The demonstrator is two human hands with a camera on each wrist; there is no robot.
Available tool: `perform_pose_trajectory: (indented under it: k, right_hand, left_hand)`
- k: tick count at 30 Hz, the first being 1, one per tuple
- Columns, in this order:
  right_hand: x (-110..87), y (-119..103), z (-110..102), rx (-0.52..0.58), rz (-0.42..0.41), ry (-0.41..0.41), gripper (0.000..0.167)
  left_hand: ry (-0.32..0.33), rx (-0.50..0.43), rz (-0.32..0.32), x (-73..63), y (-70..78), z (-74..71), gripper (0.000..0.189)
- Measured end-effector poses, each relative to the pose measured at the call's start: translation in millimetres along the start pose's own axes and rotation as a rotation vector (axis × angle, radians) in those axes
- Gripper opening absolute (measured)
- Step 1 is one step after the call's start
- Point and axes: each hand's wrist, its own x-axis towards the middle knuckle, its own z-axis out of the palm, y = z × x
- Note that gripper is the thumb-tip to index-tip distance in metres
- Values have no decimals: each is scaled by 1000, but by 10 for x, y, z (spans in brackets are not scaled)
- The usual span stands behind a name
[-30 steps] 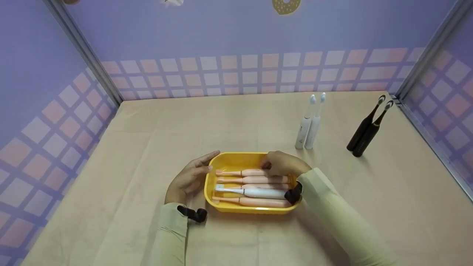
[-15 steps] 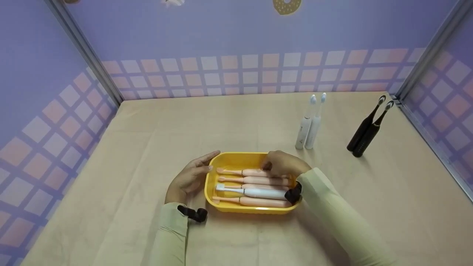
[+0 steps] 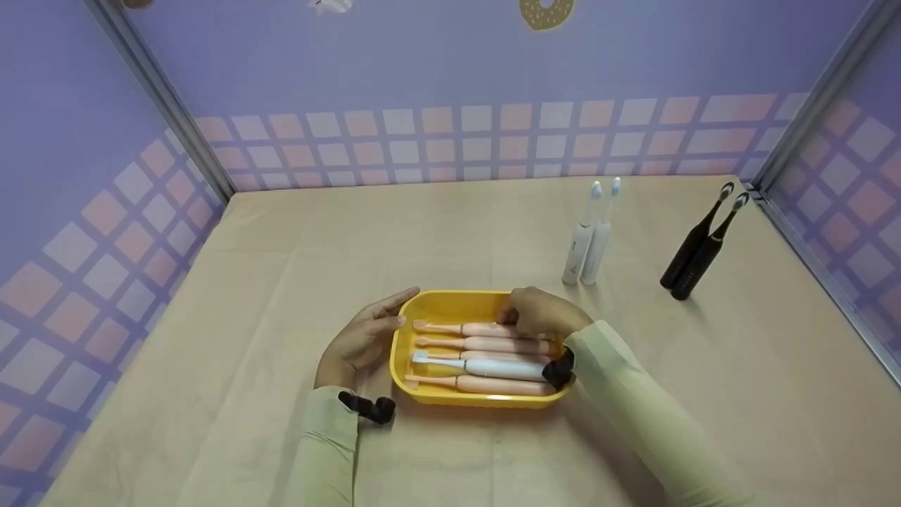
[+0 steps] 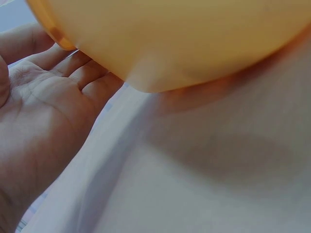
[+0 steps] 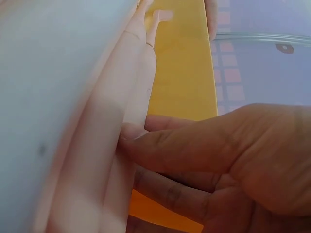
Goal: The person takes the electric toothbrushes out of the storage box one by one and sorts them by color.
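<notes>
The right grip (image 3: 542, 312), nearly closed, pinches the farthest pink toothbrush (image 3: 482, 329), lying in the yellow tray (image 3: 450, 303). The brush is likely light, hard and slippery, so its fat handle (image 3: 489, 329) is easier to hold than its thin neck (image 3: 442, 328). The left grip (image 3: 361, 338), loosely spread, touches the tray's side.

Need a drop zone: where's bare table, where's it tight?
Free: the table between left wall and left hand; the back strip between the back wall and yellow tray, left of the standing white toothbrushes; front right, between the black toothbrushes and right sleeve.
Crowded: inside the tray, where pink toothbrushes lie side by side and the right hand pinches one.
</notes>
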Motion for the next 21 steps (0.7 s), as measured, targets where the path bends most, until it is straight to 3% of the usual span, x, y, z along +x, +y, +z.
perform_pose_trajectory:
  k: [3,10,13,21]
  right_hand:
    - [4,-1,-1,-40,-8,4,22]
    - [-23,-16,-5,-14,16,9,28]
    - [-28,-16,-2,-22,12,9,23]
    - [-40,-23,9,-73,-45,27,20]
  left_hand:
    - [2,-4,1,2,-4,-2,59]
    - [15,-5,-7,7,-9,0,59]
    - [17,5,-6,10,-11,-2,59]
    - [7,23,0,15,-12,-14,60]
